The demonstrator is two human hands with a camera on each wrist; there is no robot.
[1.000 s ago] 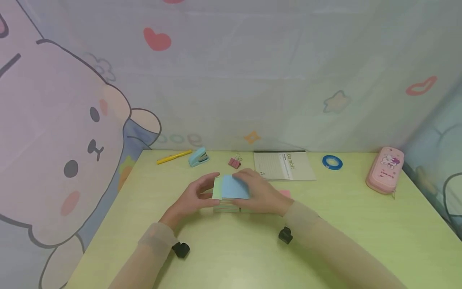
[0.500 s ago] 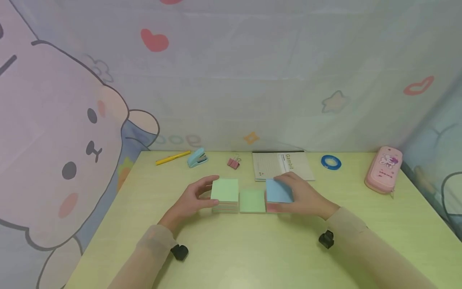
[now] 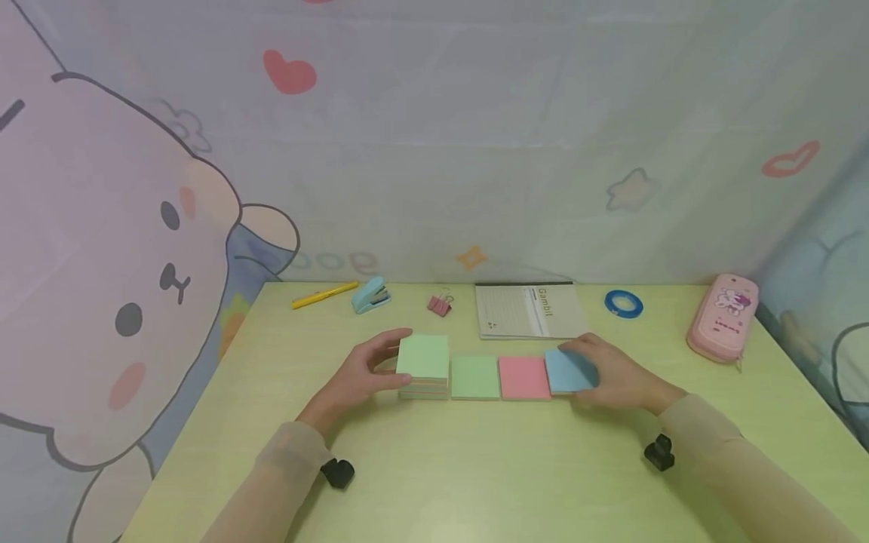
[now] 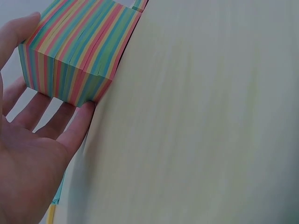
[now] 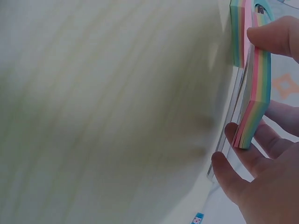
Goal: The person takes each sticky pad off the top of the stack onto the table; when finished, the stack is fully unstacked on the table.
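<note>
Pale green table, sticky-note pads, notebook, stapler, pen, tape roll, pencil case

Sheer beige sleeves are worn to the wrists; a small black device is strapped under each.

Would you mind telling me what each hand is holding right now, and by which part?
The left hand grips the tall sticky-note block by its sides. The right hand holds the thin blue-topped pad by its edges, thumb against fingers.
</note>
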